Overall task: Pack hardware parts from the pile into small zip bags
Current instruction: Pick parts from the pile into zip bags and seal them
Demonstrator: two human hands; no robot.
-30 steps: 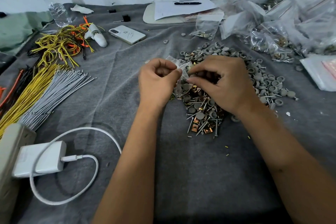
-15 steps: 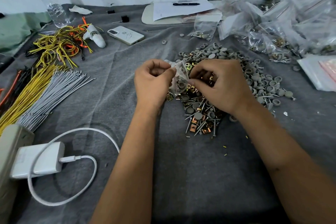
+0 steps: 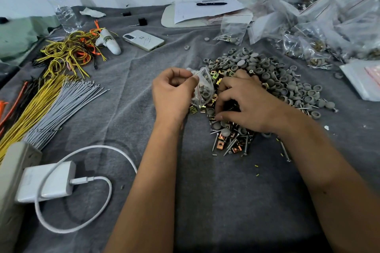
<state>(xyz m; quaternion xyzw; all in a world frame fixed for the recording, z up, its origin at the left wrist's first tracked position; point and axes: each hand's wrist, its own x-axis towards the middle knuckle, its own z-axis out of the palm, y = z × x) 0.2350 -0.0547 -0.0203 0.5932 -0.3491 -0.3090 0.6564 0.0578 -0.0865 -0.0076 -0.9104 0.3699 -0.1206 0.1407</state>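
Observation:
A pile of hardware parts (image 3: 273,80), grey caps, screws and gold clips, lies on the grey cloth right of centre. My left hand (image 3: 173,93) pinches the mouth of a small clear zip bag (image 3: 202,88) that holds a few grey caps, just left of the pile. My right hand (image 3: 245,101) lies palm down on the pile with fingers curled into the screws and clips; what its fingertips hold is hidden.
Filled zip bags (image 3: 308,33) are heaped at the back right, flat empty bags (image 3: 362,80) at the right edge. A phone (image 3: 144,40), water bottle (image 3: 59,8), wire bundles (image 3: 51,100), white charger with cable (image 3: 47,181) and a clipboard with pen (image 3: 205,11) surround the work area.
My right hand left the bag's mouth and dropped onto the pile. My left hand keeps the bag, which now hangs open-side right.

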